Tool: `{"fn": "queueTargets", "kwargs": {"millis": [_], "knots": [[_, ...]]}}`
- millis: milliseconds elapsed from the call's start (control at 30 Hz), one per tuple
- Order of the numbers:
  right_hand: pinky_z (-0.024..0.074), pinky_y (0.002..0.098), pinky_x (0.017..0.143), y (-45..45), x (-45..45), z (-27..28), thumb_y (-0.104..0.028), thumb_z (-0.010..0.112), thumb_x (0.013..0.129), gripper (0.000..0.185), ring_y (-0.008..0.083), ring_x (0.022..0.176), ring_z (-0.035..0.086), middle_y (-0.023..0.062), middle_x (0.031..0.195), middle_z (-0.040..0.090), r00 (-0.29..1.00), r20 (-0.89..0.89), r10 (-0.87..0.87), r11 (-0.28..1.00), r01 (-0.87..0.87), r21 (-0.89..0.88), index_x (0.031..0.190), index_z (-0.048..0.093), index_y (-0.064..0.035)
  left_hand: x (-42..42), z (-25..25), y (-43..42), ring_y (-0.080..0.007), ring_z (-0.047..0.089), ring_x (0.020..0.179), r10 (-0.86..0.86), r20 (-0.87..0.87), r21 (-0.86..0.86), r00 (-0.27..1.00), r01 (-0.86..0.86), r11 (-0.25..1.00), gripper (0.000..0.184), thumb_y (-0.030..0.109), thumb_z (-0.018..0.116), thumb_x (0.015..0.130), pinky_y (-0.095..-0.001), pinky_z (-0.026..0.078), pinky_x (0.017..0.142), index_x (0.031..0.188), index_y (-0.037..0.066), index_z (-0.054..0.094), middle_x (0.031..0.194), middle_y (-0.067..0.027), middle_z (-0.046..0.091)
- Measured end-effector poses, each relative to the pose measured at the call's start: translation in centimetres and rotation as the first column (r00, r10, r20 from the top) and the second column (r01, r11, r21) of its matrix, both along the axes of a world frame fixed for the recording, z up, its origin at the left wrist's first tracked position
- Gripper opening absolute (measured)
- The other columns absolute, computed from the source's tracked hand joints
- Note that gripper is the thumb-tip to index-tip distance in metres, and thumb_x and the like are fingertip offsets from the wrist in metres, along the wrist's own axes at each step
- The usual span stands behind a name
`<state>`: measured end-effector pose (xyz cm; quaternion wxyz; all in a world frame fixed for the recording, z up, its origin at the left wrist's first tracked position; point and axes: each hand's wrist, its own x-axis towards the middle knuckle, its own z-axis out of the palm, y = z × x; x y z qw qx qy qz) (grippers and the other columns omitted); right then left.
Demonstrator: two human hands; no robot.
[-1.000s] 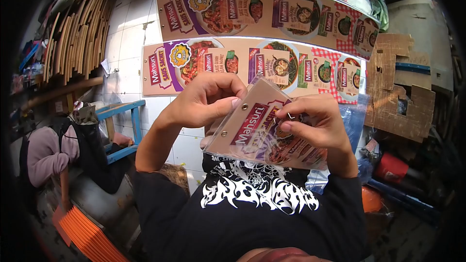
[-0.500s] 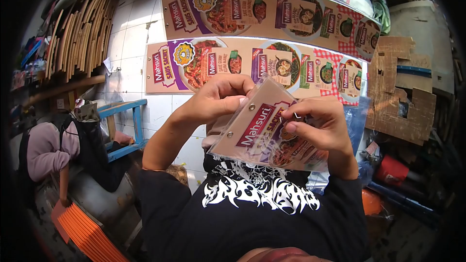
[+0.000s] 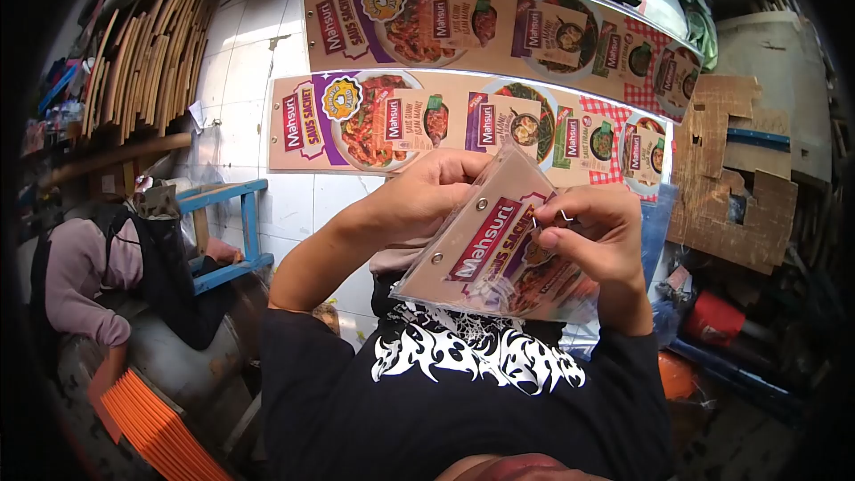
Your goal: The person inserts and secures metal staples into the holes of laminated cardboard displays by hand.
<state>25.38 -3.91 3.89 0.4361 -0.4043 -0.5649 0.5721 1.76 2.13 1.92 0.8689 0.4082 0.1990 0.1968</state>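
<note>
A printed Mahsuri sign (image 3: 481, 254) in a clear plastic cover is held tilted in front of my chest. Two metal eyelets show along its left edge. My left hand (image 3: 436, 185) is closed on the sign's upper edge, its fingertips partly hidden behind the cover. Over the printed face, my right hand (image 3: 598, 230) pinches a small bent piece of metal wire (image 3: 565, 216) between thumb and forefinger; most of that piece is hidden by the fingers. Beyond my hands, a long Mahsuri banner (image 3: 356, 138) lies flat on the white tiles.
Further off lie more long banners (image 3: 392, 22), overlapping. Cut cardboard (image 3: 712, 187) leans at the right. On the left are stacked cardboard sheets (image 3: 147, 53), a blue frame (image 3: 252, 223) and another person (image 3: 85, 276) with a hand at orange folded sheets (image 3: 165, 423).
The sign and both hands have shifted slightly right and down in view. My right hand still pinches the metal piece, and my left hand keeps its hold on the sign.
</note>
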Motion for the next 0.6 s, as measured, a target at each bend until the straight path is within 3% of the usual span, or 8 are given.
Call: {"fn": "queueTargets", "kwargs": {"millis": [100, 133, 233, 333, 400, 433, 500, 600], "knots": [[0.0486, 0.0211, 0.064, 0.1, -0.2, 0.7, 0.003, 0.074, 0.078, 0.020, 0.0096, 0.074, 0.065, 0.0095, 0.083, 0.071, 0.997, -0.024, 0.077, 0.994, -0.075, 0.080, 0.097, 0.071, 0.0045, 1.0, -0.6, -2.2, -0.0101, 0.062, 0.102, 0.018, 0.053, -0.213, 0.998, -0.006, 0.977, 0.044, 0.026, 0.067, 0.093, -0.0283, 0.051, 0.089, 0.126, 0.000, 0.056, 0.114, -0.0077, 0.064], [0.0490, 0.0214, 0.066, 0.2, 0.0, 0.6, 0.004, 0.073, 0.079, 0.020, 0.0097, 0.076, 0.065, 0.0099, 0.086, 0.071, 0.998, -0.057, 0.029, 1.000, -0.029, -0.008, 0.098, 0.071, 0.0052, 0.8, -0.7, -2.3, -0.0097, 0.061, 0.103, 0.068, 0.065, -0.241, 0.996, -0.051, 0.969, 0.045, 0.026, 0.067, 0.093, -0.0284, 0.051, 0.090, 0.128, 0.000, 0.055, 0.114, -0.0073, 0.064], [0.0517, 0.0225, 0.074, 0.1, 0.5, 0.5, 0.007, 0.070, 0.082, 0.021, 0.0101, 0.081, 0.066, 0.0102, 0.093, 0.071, 0.982, -0.137, -0.128, 0.973, 0.097, -0.211, 0.103, 0.068, 0.0070, -0.6, -0.9, -1.8, -0.0086, 0.060, 0.099, 0.104, 0.104, 0.082, 0.989, -0.112, 0.990, 0.037, 0.021, 0.062, 0.094, -0.0266, 0.049, 0.086, 0.124, 0.000, 0.055, 0.111, -0.0056, 0.063], [0.0521, 0.0227, 0.074, 0.2, 1.2, 0.0, 0.007, 0.070, 0.082, 0.022, 0.0104, 0.081, 0.066, 0.0100, 0.092, 0.070, 0.989, -0.052, -0.135, 0.986, 0.129, -0.109, 0.104, 0.068, 0.0069, -2.9, -1.6, -0.8, -0.0074, 0.059, 0.092, 0.123, 0.058, 0.070, 0.991, -0.127, 0.989, 0.023, 0.016, 0.056, 0.094, -0.0248, 0.048, 0.077, 0.110, -0.001, 0.059, 0.105, -0.0039, 0.064], [0.0518, 0.0225, 0.073, 0.2, 1.0, 0.0, 0.006, 0.070, 0.082, 0.022, 0.0102, 0.081, 0.065, 0.0096, 0.093, 0.070, 0.978, -0.054, -0.201, 0.971, 0.191, -0.145, 0.105, 0.068, 0.0066, -3.3, -0.7, -0.4, -0.0074, 0.058, 0.083, 0.135, -0.245, 0.420, 0.960, -0.020, 0.907, 0.017, 0.011, 0.051, 0.092, -0.0245, 0.046, 0.070, 0.097, -0.003, 0.059, 0.095, -0.0065, 0.065], [0.0518, 0.0225, 0.073, 0.2, 1.0, 0.0, 0.006, 0.070, 0.082, 0.022, 0.0102, 0.081, 0.065, 0.0096, 0.093, 0.070, 0.978, -0.054, -0.204, 0.971, 0.194, -0.142, 0.105, 0.068, 0.0066, -3.4, -0.2, -0.3, -0.0074, 0.058, 0.083, 0.133, -0.244, 0.423, 0.961, -0.018, 0.906, 0.017, 0.011, 0.051, 0.092, -0.0245, 0.046, 0.070, 0.097, -0.003, 0.059, 0.095, -0.0065, 0.065], [0.0513, 0.0220, 0.074, 0.4, 1.0, 0.0, 0.005, 0.070, 0.083, 0.023, 0.0096, 0.081, 0.065, 0.0089, 0.091, 0.070, 0.978, -0.039, -0.205, 0.971, 0.198, -0.138, 0.106, 0.068, 0.0064, -3.5, 0.7, -0.3, -0.0093, 0.059, 0.081, -0.010, -0.488, 0.427, 0.873, 0.249, 0.869, 0.017, 0.009, 0.050, 0.089, -0.0257, 0.046, 0.069, 0.094, -0.004, 0.060, 0.086, -0.0104, 0.063], [0.0510, 0.0220, 0.075, 0.4, 1.4, 0.3, 0.004, 0.071, 0.083, 0.022, 0.0095, 0.081, 0.065, 0.0083, 0.090, 0.070, 0.975, -0.013, -0.223, 0.963, 0.218, -0.157, 0.105, 0.068, 0.0068, -3.9, 0.7, -0.5, -0.0151, 0.061, 0.088, 0.057, -0.479, 0.498, 0.876, 0.217, 0.840, 0.025, 0.006, 0.048, 0.085, -0.0305, 0.048, 0.074, 0.106, -0.005, 0.057, 0.093, -0.0150, 0.063]]}}
